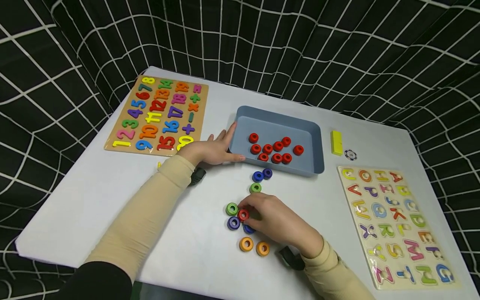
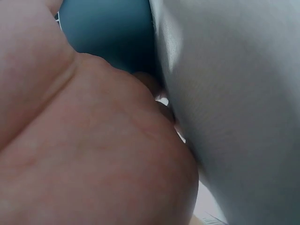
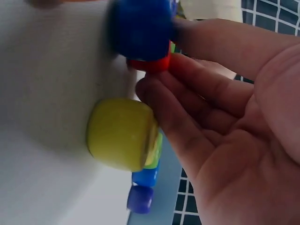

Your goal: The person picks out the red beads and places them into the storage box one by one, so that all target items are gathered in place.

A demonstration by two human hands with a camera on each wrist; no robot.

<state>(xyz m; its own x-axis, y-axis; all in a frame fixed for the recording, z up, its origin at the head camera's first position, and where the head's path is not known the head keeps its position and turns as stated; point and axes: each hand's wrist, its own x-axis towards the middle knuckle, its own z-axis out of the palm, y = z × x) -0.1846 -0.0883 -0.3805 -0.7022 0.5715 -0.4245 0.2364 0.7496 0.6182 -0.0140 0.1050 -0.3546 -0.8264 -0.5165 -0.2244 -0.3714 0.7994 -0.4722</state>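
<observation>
My left hand point(image 1: 213, 151) rests against the near left corner of the blue-grey tray point(image 1: 273, 127), fingers spread and straight. The tray holds several red rings point(image 1: 278, 146). My right hand point(image 1: 275, 218) pinches a red ring point(image 1: 243, 215) between thumb and fingertips, low over the table. Around it lie a green ring point(image 1: 232, 209), a purple ring point(image 1: 233, 223) and a partly covered blue ring point(image 1: 248, 228). In the right wrist view, the blue ring point(image 3: 143, 30) overlaps the red one, and a yellow ring point(image 3: 119, 133), hidden in the head view, stands by my fingers.
Two orange rings point(image 1: 246, 244) lie nearest me. Another green ring point(image 1: 256, 188) and two blue rings point(image 1: 257, 176) sit before the tray. A number board point(image 1: 140, 121) lies at left, a letter board point(image 1: 397, 229) at right. Beyond are a yellow block point(image 1: 336, 143) and a chip point(image 1: 350, 154).
</observation>
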